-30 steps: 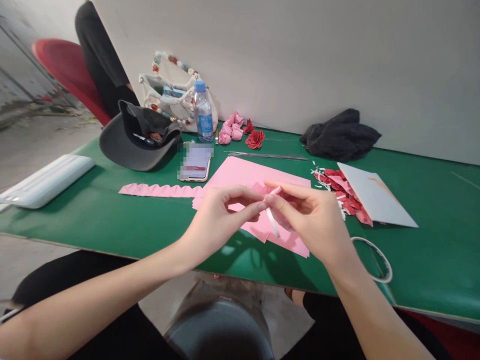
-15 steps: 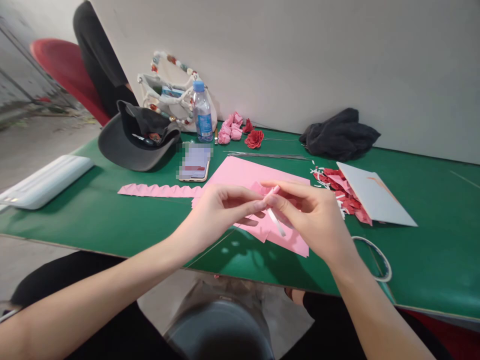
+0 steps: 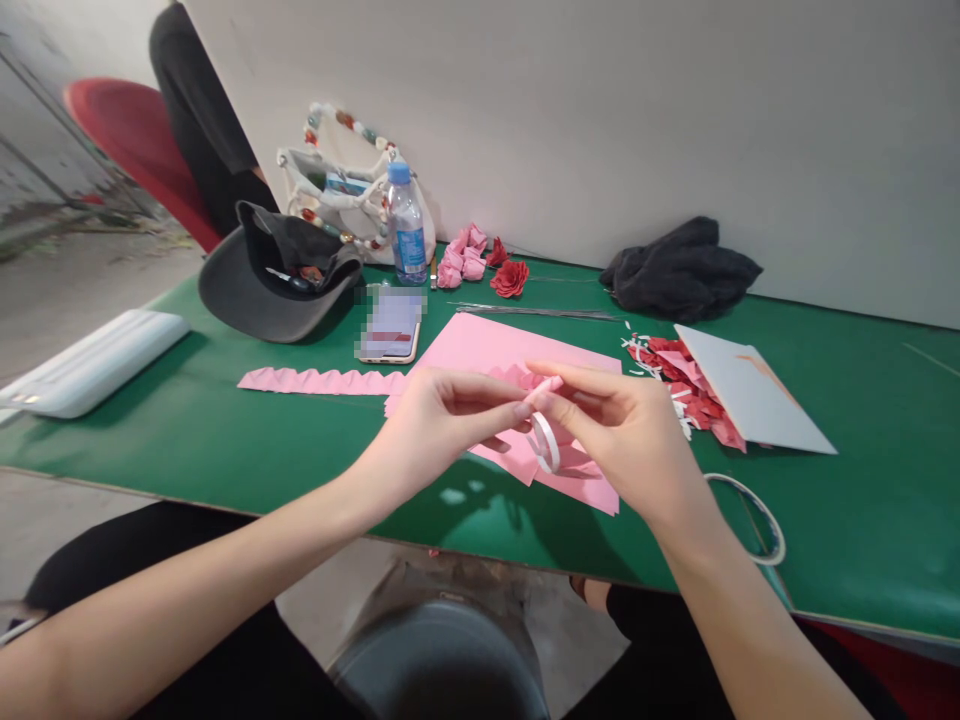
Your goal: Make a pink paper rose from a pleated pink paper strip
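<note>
Pinching pink paper roll (image 3: 548, 387) thumb-to-finger in left hand (image 3: 454, 412) and right hand (image 3: 630, 425), likely to prevent unwinding.

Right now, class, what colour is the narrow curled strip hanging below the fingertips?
The curled strip is white, seen best in the head view.

Flat pink paper sheets (image 3: 469, 345) are smooth and matt. Beneath the sheets, the green tabletop (image 3: 300, 450) is smooth and glossy. Left of them, a scalloped pink paper strip (image 3: 322, 382) is creased and matt. Behind them, a clear blue-capped plastic bottle (image 3: 407, 225) is shiny; behind and right of them, a black cloth bundle (image 3: 679, 272) is dull and wrinkled.
</note>
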A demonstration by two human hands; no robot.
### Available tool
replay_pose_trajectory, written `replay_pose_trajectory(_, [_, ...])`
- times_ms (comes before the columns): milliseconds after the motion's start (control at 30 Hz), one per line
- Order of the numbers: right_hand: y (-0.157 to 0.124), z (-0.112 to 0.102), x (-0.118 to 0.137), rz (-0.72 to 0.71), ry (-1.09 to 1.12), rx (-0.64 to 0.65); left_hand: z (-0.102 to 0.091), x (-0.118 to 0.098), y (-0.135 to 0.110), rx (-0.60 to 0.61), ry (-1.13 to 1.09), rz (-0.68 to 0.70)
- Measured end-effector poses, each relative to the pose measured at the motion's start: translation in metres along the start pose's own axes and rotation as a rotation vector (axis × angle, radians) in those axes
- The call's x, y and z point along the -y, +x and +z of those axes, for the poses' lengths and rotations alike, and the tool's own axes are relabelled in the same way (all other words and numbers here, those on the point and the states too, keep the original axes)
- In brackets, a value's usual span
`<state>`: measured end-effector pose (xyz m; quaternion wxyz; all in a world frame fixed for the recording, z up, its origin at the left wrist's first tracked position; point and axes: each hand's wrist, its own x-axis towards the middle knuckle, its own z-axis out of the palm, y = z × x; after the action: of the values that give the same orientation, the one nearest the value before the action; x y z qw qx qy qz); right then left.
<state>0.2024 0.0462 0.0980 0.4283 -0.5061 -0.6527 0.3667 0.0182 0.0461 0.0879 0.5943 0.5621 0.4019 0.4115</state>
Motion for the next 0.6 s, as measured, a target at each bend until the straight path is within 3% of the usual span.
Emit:
replay_pose_trajectory(233, [0.0006, -0.0011, -0.0004, -0.003, 0.009, 0.031, -0.0052, -0.0030, 0.0025, 0.055, -0.039, -0.130])
replay_pose_trajectory(600, [0.0007, -0.0047, 0.0017, -0.008, 0.001, 0.094, -0.0084, 0.0003, 0.0038, 0.094, 0.013, -0.113])
